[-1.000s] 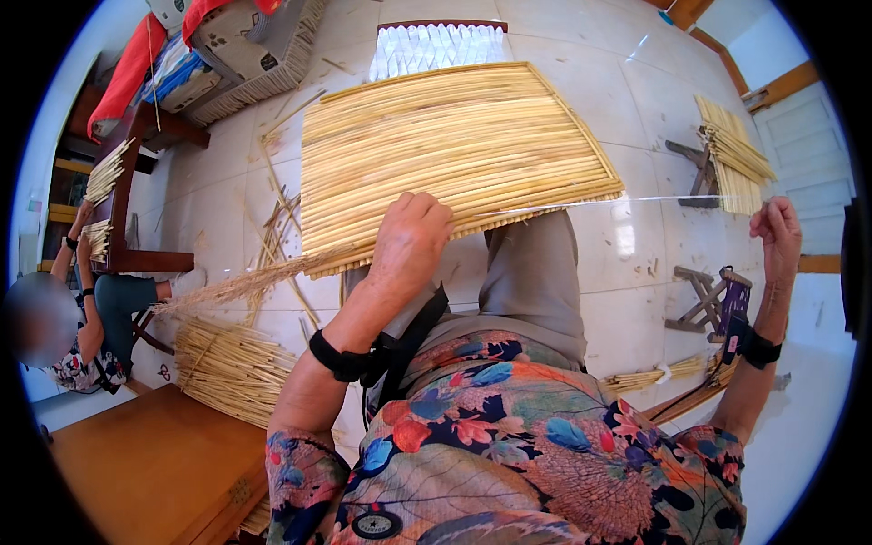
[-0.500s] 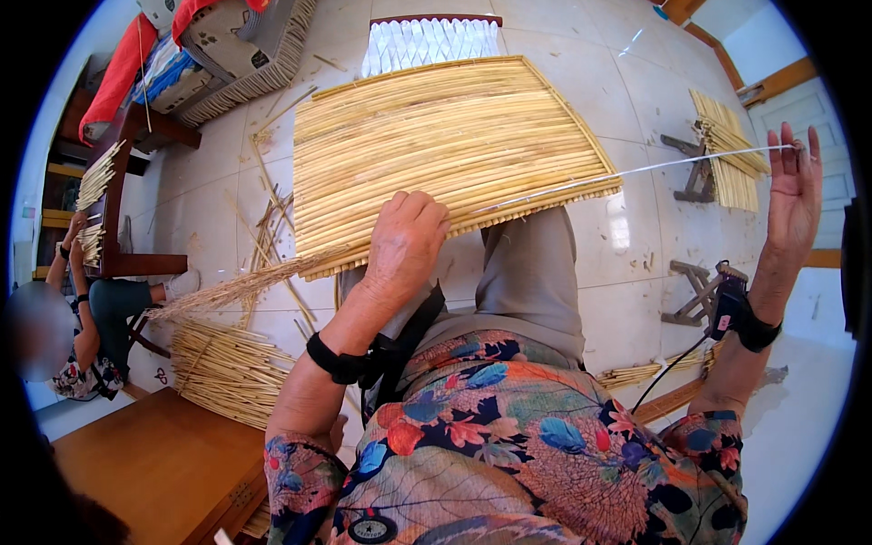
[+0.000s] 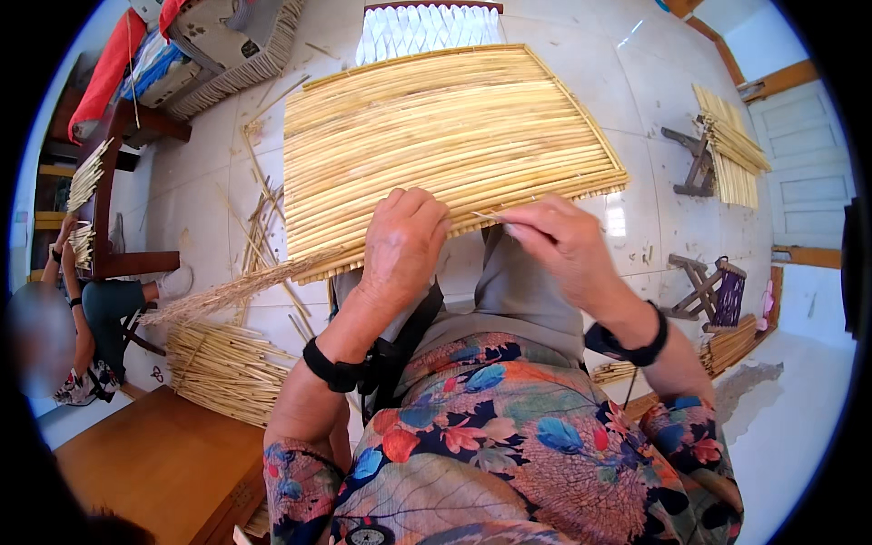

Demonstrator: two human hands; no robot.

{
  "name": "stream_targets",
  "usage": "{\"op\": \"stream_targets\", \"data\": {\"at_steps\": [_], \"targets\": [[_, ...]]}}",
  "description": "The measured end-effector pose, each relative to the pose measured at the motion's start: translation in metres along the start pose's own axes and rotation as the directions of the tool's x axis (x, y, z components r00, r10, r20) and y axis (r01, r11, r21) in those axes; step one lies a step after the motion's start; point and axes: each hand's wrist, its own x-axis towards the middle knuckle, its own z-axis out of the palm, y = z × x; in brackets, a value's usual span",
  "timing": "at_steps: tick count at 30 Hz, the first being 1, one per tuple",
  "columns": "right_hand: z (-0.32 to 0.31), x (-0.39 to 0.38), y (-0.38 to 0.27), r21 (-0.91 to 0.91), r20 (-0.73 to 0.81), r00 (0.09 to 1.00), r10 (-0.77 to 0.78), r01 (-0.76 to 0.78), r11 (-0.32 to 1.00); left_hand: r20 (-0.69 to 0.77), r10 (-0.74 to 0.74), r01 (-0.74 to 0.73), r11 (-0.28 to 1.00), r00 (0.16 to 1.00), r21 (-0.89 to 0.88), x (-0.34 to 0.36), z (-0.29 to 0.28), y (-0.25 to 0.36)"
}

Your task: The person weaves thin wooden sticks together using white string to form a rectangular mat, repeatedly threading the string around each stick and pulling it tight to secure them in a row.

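Two bare hands work at the near edge of a rectangular mat of straight yellow reed stalks point(image 3: 436, 136), which lies across the person's grey-trousered knees point(image 3: 536, 272). The left hand point(image 3: 404, 241) is curled over the nearest stalks, its grip grasping the mat's edge. To its right, the right hand point(image 3: 563, 250) has thumb and fingertips pinched together on a slim, pale, needle-like piece point(image 3: 488, 216) that points left, just above the same edge. Feathery tan reed plumes point(image 3: 227, 289) trail from the mat's near left corner.

Beyond the far edge is a stool with a white woven seat point(image 3: 427, 34). Loose yellow stalks point(image 3: 261, 218) lie scattered on the pale tiled floor point(image 3: 627, 245) to the left, near a thick pile of cut yellow stalks point(image 3: 232, 368). Another person in dark teal trousers point(image 3: 113, 313) sits at the far left.
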Motion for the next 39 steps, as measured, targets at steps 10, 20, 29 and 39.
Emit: {"op": "stream_targets", "data": {"at_steps": [10,20,29,39], "targets": [[0.047,-0.009,0.019,-0.133,-0.108,0.994,-0.017,0.002,0.991,-0.012,-0.054,0.054,0.998,0.998,0.012,-0.001,-0.002,0.004],[0.045,-0.008,0.014,-0.202,-0.088,0.996,-0.023,0.005,0.979,0.039,-0.083,0.083,0.997,0.996,-0.004,0.0,-0.007,0.009],[0.044,-0.005,0.008,-0.183,-0.104,0.994,-0.014,-0.005,0.983,0.029,-0.081,0.081,0.997,0.996,0.002,0.0,-0.007,0.009],[0.043,-0.006,0.008,-0.218,-0.066,0.998,0.002,-0.016,0.976,-0.001,-0.065,0.065,0.998,0.998,0.002,-0.001,-0.004,0.008]]}}
